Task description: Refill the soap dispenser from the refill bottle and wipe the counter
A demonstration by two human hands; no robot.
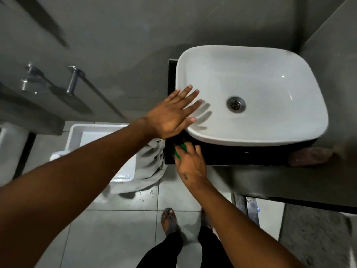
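Head view: left hand (170, 115) spread flat on basin (270, 60) rim; right hand (190, 161) pinching green cloth (180, 149), long axis diagonal, on black counter (241, 153), centre frame.

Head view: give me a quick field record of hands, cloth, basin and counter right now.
left hand: left hand open, fingers spread flat at the white basin rim
right hand: right hand presses a green cloth on the black counter in front of the basin
basin: empty, drain uncovered
dispenser, refill bottle: not in view
floor: white bin with a grey towel draped over it
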